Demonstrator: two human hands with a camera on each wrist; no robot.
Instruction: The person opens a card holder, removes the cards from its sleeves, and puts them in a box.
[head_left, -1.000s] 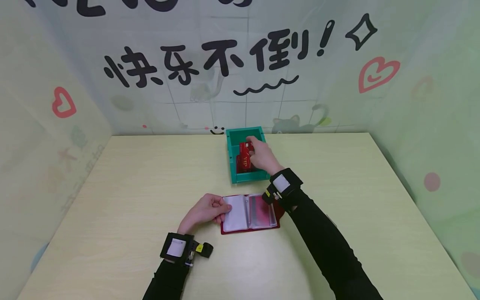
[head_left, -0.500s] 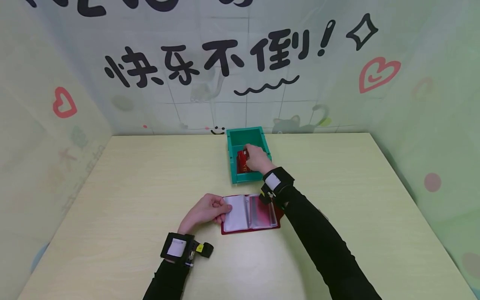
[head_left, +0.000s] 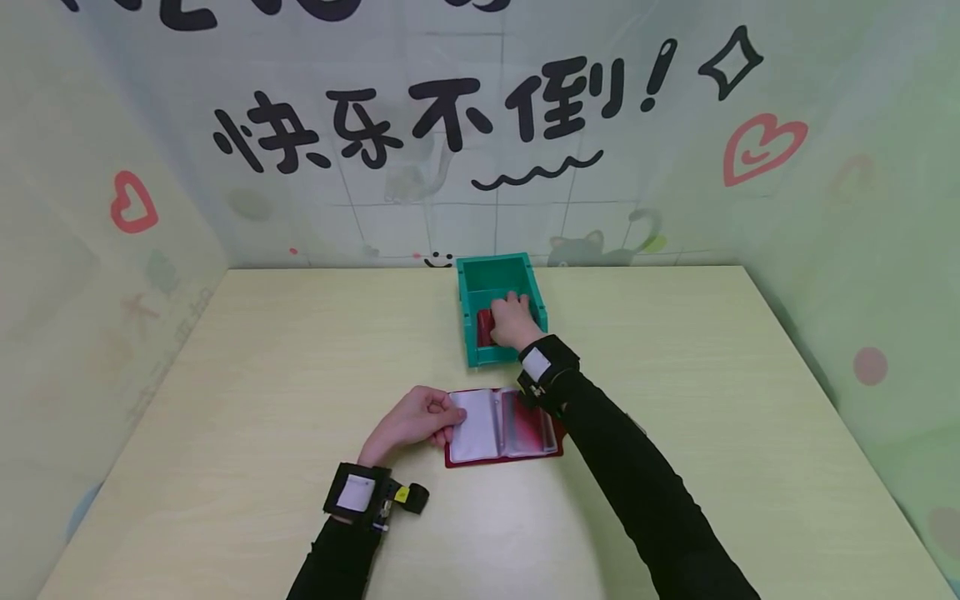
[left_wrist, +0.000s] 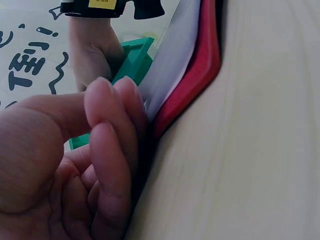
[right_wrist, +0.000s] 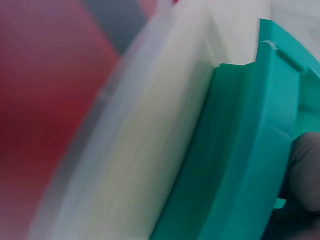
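In the head view, the green box (head_left: 487, 357) stands on the pale surface (head_left: 300, 375). The right hand (head_left: 513, 322) is inside the box and covers what is beneath, so I cannot tell if its grip holds something. A red card (head_left: 483, 328) lies in the box, just beside this hand. The small album (head_left: 476, 427) lies spread on the person's side of the box. The left hand (head_left: 416, 417), also on this side, grasps the album's edge in a pinching grip.

In the left wrist view, the album's red cover (left_wrist: 192, 82) is nearer than the box.

In the right wrist view, a blurred red sheet (right_wrist: 45, 100) with grey stripe is apart from the box.
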